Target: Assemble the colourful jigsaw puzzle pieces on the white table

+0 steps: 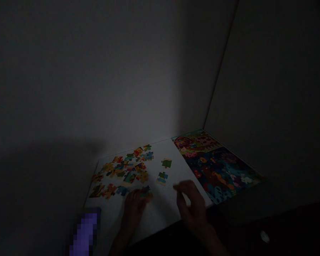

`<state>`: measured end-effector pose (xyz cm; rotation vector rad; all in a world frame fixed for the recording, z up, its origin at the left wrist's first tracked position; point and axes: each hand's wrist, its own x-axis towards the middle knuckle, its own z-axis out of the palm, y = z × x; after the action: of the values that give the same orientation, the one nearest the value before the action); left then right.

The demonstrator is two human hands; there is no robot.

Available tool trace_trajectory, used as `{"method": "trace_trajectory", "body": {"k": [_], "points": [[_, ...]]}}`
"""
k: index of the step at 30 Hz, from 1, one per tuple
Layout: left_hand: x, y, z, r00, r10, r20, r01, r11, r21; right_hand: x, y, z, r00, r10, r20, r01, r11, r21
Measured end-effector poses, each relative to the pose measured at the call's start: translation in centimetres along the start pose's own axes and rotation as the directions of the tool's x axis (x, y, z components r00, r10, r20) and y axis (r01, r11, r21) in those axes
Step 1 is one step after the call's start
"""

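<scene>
The left hand (133,209) rests low on a white bench (160,149), towards its near edge, fingers curled over a cardboard jigsaw piece (145,194) with a colourful printed face (the dim light hides whether the piece is pinched or only touched). The right hand (190,208) hangs open to its side, fingers spread and curved, holding nothing. Beyond them, a loose heap of jigsaw pieces (122,171), flat and knobbed, overlapping in places, spreads across the left part of the bench towards the far edge. Nearer the middle, a green piece (166,163) lies just beyond a blue-and-yellow pair (162,178), both apart from the heap. Flat printed pictures fill the far right corner: a red barn (196,142) and a dark blue scene (220,174). A blurred purple object (83,234) sits by the near left corner.
</scene>
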<state>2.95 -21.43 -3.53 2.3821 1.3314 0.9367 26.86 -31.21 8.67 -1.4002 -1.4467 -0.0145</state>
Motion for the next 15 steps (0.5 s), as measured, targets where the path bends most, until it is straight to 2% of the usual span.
{"method": "trace_trajectory", "body": {"k": [2,5,8,11,15], "points": [[0.0,0.5,-0.3,1.0,-0.012,0.0,0.012,1.0,0.005,1.4,2.8,1.5,0.993,0.075,0.092,-0.071,0.996,-0.051],[0.1,0.8,-0.6,1.0,-0.012,0.016,0.011,1.0,0.023,3.4,7.9,4.0,0.949,0.233,0.213,-0.187,0.959,-0.215],[0.2,0.8,-0.7,0.999,-0.03,0.032,0.031,1.0,-0.004,4.7,11.4,6.0,0.908,0.317,0.273,-0.208,0.908,-0.363],[0.3,0.8,-0.7,0.997,-0.051,0.049,0.053,0.998,-0.027,5.4,12.6,7.4,0.897,0.358,0.26,-0.227,0.876,-0.426],[0.7,0.4,-0.5,0.995,-0.082,0.065,0.083,0.996,-0.02,5.6,13.0,8.3,0.897,0.362,0.254,-0.199,0.843,-0.5]]}}
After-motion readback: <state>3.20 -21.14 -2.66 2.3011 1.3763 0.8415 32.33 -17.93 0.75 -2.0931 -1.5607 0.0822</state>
